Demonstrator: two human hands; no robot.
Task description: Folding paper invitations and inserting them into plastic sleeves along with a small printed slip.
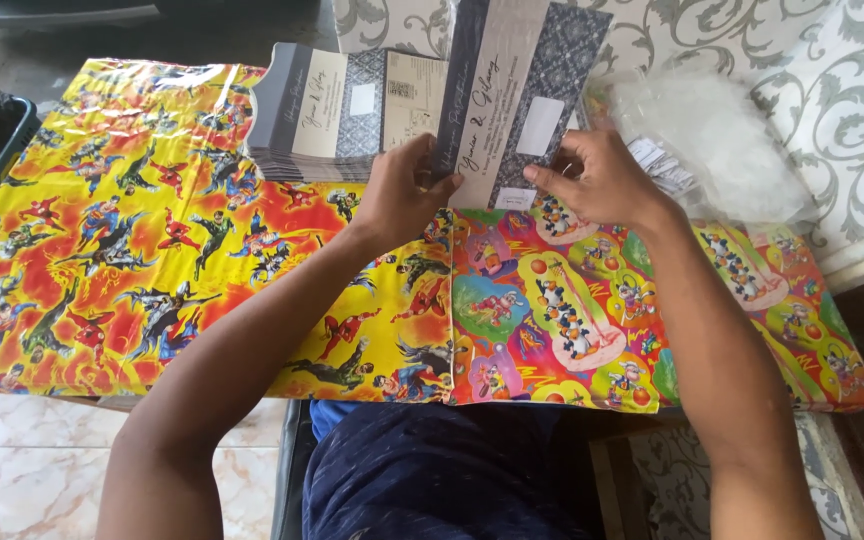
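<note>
Two hands held one grey card (517, 95) upright over the far edge of the table. The left hand (399, 195) pinched the card's lower left edge, fingers closed on it. The right hand (602, 180) gripped the lower right edge, thumb pressed against a white label. Just left of the card lay a stack of cards (337, 115). A clear plastic bag (717, 140) lay just right of the right hand. Both rested on colourful cartoon wrapping paper (152, 250) covering the table.

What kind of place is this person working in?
Probably a home: a low table covered in bright cartoon wrapping paper, a tiled floor, and a stack of grey cards beside the hands.
</note>
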